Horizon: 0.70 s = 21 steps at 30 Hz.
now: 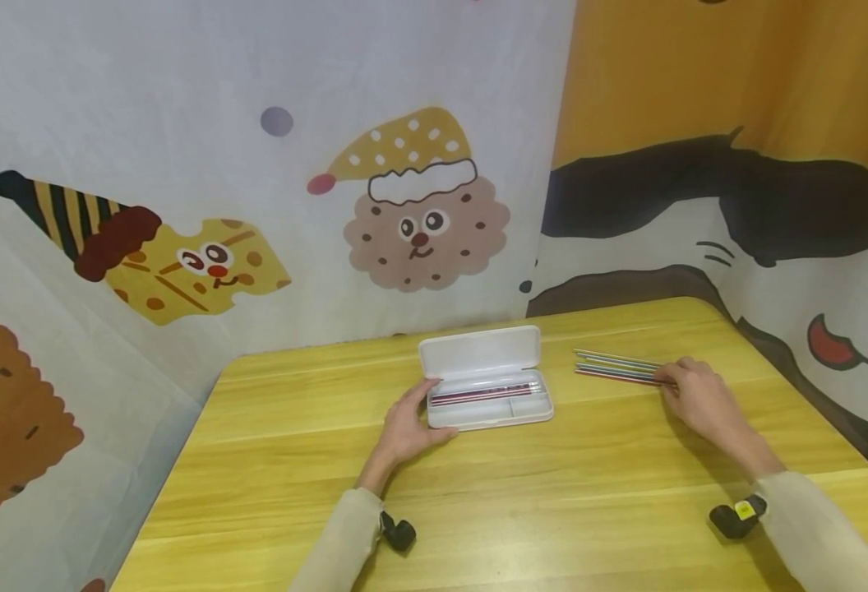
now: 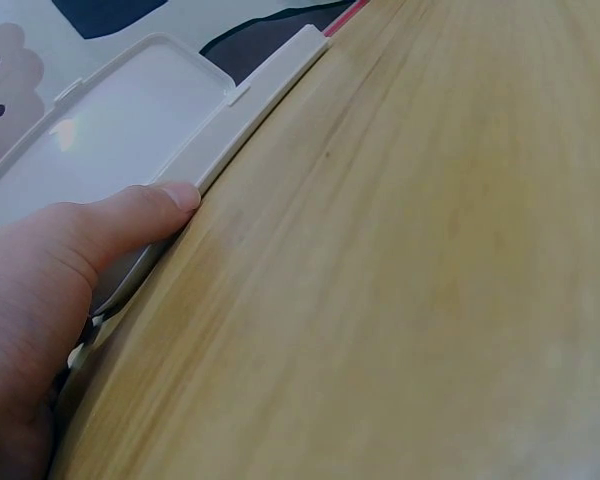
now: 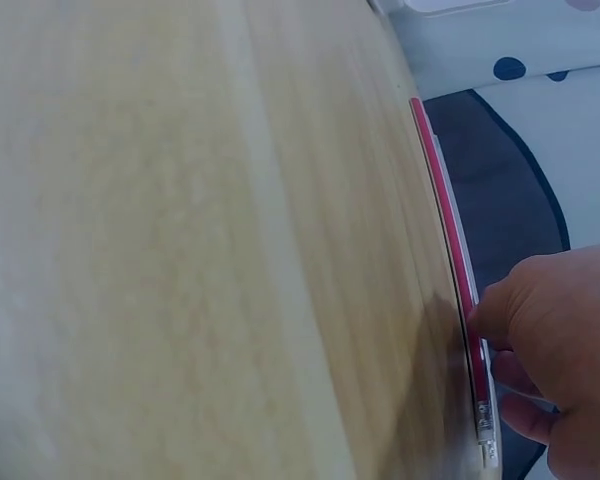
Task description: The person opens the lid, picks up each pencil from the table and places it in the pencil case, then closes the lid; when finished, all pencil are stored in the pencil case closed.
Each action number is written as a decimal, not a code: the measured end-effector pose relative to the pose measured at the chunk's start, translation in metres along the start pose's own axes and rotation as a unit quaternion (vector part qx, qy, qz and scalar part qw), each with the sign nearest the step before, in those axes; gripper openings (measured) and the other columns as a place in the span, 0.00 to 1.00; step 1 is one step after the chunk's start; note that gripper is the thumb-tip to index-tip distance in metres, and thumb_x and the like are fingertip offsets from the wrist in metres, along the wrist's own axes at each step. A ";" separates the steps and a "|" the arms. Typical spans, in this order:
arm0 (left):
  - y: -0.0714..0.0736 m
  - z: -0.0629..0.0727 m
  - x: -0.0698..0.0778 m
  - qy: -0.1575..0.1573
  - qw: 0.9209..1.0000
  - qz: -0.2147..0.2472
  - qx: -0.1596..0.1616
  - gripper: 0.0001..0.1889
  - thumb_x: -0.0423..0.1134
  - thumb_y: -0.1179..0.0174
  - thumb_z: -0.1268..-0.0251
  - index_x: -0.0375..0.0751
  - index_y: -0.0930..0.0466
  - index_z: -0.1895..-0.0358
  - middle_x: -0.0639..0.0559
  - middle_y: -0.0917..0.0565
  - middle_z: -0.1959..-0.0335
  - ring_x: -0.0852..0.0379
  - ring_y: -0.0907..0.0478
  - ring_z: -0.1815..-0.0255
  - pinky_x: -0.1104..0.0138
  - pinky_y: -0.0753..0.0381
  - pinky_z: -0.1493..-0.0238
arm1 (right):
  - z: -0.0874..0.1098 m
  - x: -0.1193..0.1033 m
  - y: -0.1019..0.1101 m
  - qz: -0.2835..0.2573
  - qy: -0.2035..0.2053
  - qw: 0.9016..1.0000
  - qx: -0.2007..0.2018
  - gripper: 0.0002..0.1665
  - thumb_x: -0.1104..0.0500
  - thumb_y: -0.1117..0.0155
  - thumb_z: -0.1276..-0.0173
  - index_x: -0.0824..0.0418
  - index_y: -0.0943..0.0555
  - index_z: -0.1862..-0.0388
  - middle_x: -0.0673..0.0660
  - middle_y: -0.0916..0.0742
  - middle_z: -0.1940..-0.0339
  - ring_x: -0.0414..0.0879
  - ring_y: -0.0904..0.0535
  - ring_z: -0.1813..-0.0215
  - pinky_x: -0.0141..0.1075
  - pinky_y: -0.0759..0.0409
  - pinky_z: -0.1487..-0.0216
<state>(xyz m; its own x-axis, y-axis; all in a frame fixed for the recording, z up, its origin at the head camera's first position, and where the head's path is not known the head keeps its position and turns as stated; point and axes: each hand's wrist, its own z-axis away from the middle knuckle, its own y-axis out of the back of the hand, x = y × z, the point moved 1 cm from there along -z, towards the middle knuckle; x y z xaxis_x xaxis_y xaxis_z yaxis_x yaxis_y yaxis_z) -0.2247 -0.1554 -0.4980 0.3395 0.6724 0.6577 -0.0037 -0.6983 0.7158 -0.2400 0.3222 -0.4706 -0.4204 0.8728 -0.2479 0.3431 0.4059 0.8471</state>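
A white pencil case [image 1: 493, 421] lies with its lid [image 1: 478, 352] raised, and striped pencils [image 1: 482, 395] lie in its long compartment. My left hand [image 1: 408, 423] holds the case's left end, fingers at the left side and thumb along the front wall. That thumb [image 2: 140, 222] presses on the case's edge [image 2: 255, 105] in the left wrist view. On the table to the right, several pencils [image 1: 611, 367] lie side by side. My right hand [image 1: 704, 400] pinches at their right ends; in the right wrist view its thumb touches a red pencil [image 3: 448, 220]. Some fingertips are hidden.
The case stands on a yellow wood-grain table [image 1: 552, 510], towards its back edge. Behind hangs a cloth [image 1: 205, 99] with cartoon prints. A small black device [image 1: 399, 533] is strapped at the left wrist, another [image 1: 733, 520] at the right.
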 end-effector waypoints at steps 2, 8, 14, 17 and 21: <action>0.001 0.000 0.001 -0.001 1.000 0.000 0.002 0.48 0.53 0.20 0.57 0.48 0.31 0.28 0.44 0.31 0.28 0.43 0.34 0.29 0.48 0.34 0.31 | 0.000 0.001 -0.001 0.002 0.000 1.000 -0.001 0.10 0.74 0.31 0.46 0.69 0.16 0.63 0.66 0.18 0.67 0.66 0.23 0.64 0.60 0.25 0.68; 0.001 0.001 0.002 0.005 1.000 -0.001 0.002 0.48 0.55 0.20 0.57 0.49 0.31 0.28 0.45 0.30 0.28 0.43 0.34 0.29 0.46 0.36 0.31 | -0.001 0.004 -0.004 0.007 0.009 1.000 0.007 0.10 0.74 0.31 0.47 0.68 0.16 0.64 0.64 0.18 0.69 0.65 0.23 0.66 0.59 0.25 0.70; 0.000 0.000 0.002 0.015 1.000 -0.014 -0.001 0.48 0.55 0.20 0.56 0.51 0.31 0.28 0.46 0.31 0.28 0.44 0.34 0.29 0.46 0.36 0.31 | -0.002 0.003 -0.003 0.012 0.006 1.000 -0.003 0.09 0.74 0.32 0.46 0.69 0.16 0.64 0.65 0.18 0.69 0.66 0.22 0.66 0.60 0.24 0.70; 0.000 0.000 0.002 0.015 1.000 -0.015 -0.001 0.48 0.55 0.20 0.56 0.51 0.31 0.28 0.46 0.31 0.27 0.44 0.35 0.29 0.47 0.36 0.31 | -0.003 0.003 -0.003 0.014 -0.002 1.000 -0.011 0.09 0.73 0.32 0.45 0.69 0.16 0.64 0.65 0.18 0.68 0.67 0.22 0.65 0.61 0.24 0.70; 0.000 0.000 0.002 0.013 1.000 -0.013 -0.001 0.48 0.54 0.20 0.57 0.50 0.31 0.28 0.45 0.31 0.27 0.44 0.35 0.29 0.48 0.36 0.30 | -0.004 0.003 -0.004 0.013 -0.008 1.000 -0.018 0.08 0.73 0.31 0.45 0.69 0.16 0.64 0.65 0.18 0.68 0.67 0.22 0.64 0.61 0.23 0.69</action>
<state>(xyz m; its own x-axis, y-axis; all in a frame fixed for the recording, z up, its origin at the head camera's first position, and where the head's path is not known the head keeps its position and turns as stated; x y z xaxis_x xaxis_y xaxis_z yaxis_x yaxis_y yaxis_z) -0.2242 -0.1541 -0.4971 0.3142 0.6961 0.6455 0.0033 -0.6808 0.7325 -0.2462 0.3222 -0.4725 -0.3978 0.8876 -0.2324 0.3239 0.3729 0.8695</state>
